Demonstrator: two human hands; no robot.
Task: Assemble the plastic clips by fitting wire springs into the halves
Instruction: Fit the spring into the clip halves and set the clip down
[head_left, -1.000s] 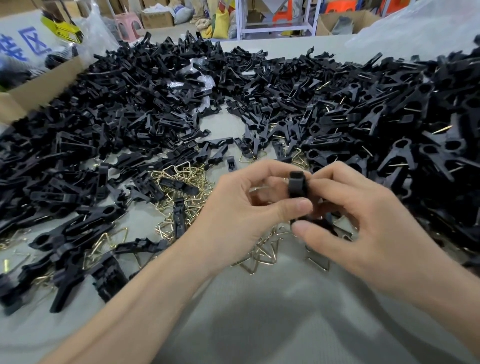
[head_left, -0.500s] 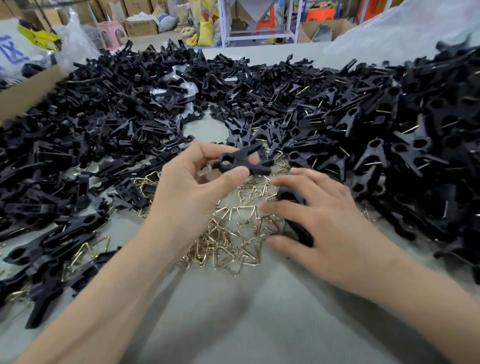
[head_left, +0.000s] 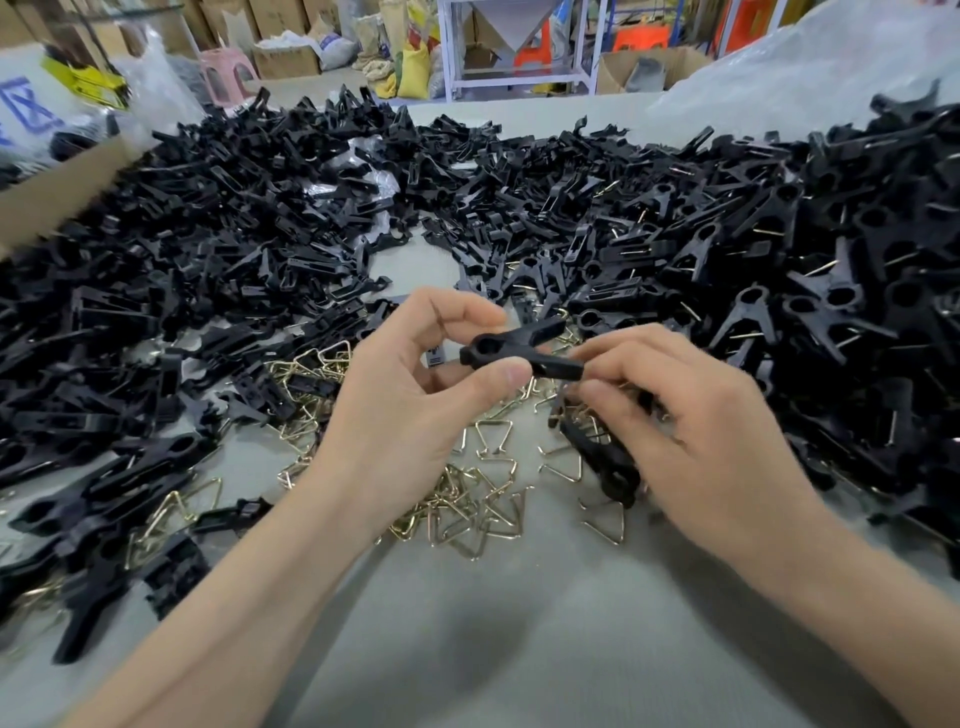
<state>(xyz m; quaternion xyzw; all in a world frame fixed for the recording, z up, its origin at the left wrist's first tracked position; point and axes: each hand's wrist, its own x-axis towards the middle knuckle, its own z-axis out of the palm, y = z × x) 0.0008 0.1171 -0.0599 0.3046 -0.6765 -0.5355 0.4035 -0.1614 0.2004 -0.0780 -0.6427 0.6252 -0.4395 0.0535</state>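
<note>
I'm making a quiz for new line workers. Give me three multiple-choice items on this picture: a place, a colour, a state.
1. Where do the gold triangular wire springs lie? A) on the grey table, between the clip heaps B) in a cardboard box C) on a shelf
2. What colour are the heaped plastic clip halves? A) white B) black C) red
3. What is the left hand doing? A) lying flat B) pinching a black plastic clip C) pointing
Answers: 1 A, they lie on bare table; 2 B, every heap is black; 3 B, the clip sits in its grip.
</note>
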